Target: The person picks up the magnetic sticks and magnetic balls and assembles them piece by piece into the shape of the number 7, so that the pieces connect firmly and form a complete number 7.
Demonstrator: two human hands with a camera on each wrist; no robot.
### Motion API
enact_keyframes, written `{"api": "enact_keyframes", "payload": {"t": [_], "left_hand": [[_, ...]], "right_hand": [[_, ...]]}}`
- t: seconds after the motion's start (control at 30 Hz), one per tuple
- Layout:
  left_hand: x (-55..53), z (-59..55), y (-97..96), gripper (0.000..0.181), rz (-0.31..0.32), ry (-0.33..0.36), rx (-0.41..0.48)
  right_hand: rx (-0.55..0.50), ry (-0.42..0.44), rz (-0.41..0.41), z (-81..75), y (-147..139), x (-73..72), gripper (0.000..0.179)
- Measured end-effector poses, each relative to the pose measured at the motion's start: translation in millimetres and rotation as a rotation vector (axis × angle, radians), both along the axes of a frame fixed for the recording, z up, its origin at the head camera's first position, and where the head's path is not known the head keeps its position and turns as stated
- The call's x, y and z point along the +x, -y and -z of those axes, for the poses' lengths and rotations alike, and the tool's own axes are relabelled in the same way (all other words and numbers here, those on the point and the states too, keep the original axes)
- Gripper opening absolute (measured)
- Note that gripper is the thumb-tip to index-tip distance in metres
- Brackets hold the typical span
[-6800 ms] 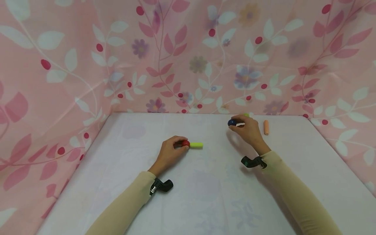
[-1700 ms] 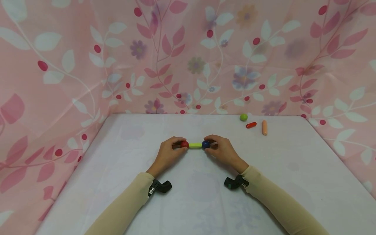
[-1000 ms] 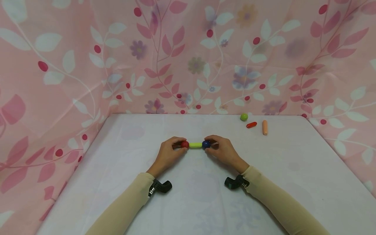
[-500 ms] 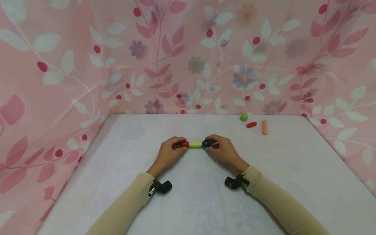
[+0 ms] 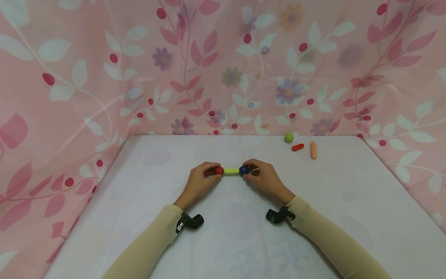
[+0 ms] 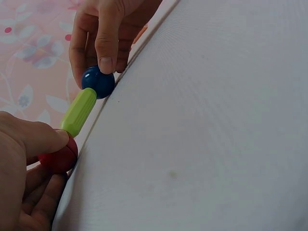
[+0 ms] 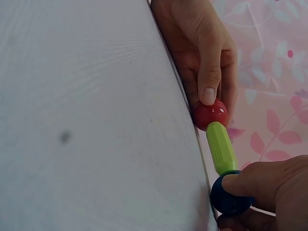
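In the head view a yellow-green ribbed rod (image 5: 231, 171) lies level between a red ball (image 5: 218, 171) and a blue ball (image 5: 244, 170), touching both. My left hand (image 5: 200, 182) pinches the red ball between thumb and fingers. The blue ball is pinched the same way by my right hand (image 5: 266, 179). Both wrist views show the rod's ends meeting the balls; how deep they sit inside cannot be seen. Fingers cover part of each ball.
Toward the table's back right lie a green ball (image 5: 289, 138), a short red rod (image 5: 297, 147) and a longer orange rod (image 5: 313, 150). They rest on the white-covered table (image 5: 167, 240). A pink floral curtain (image 5: 223, 69) stands behind it.
Earlier my right hand held the blue ball at the back right; it came left and forward to the rod's free end. Over the last second both hands stay nearly still.
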State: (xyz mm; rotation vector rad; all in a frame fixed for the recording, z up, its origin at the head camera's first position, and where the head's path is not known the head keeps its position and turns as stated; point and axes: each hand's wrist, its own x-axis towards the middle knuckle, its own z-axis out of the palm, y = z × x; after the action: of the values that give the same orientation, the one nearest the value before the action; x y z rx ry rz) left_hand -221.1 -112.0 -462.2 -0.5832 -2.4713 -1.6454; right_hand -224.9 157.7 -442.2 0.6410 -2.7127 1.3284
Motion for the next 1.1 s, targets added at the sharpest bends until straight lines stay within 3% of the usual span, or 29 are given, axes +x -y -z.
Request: {"api": "enact_keyframes", "payload": {"t": [0.37, 0.7, 1.1], "left_hand": [[1.7, -0.7, 0.9, 0.038, -0.001, 0.008, 0.001], [4.2, -1.4, 1.1, 0.037, -0.014, 0.015, -0.021], [2.3, -4.5, -1.8, 0.037, -0.011, 0.003, -0.013]], "right_hand": [[-0.025, -0.020, -0.043, -7.9, -4, 0.2, 0.042], [-0.019, -0.013, 0.048, -14.3, -16, -7.0, 0.033], [0.006, -0.069, 0.106, -25.9, -42, -23.4, 0.029]]}}
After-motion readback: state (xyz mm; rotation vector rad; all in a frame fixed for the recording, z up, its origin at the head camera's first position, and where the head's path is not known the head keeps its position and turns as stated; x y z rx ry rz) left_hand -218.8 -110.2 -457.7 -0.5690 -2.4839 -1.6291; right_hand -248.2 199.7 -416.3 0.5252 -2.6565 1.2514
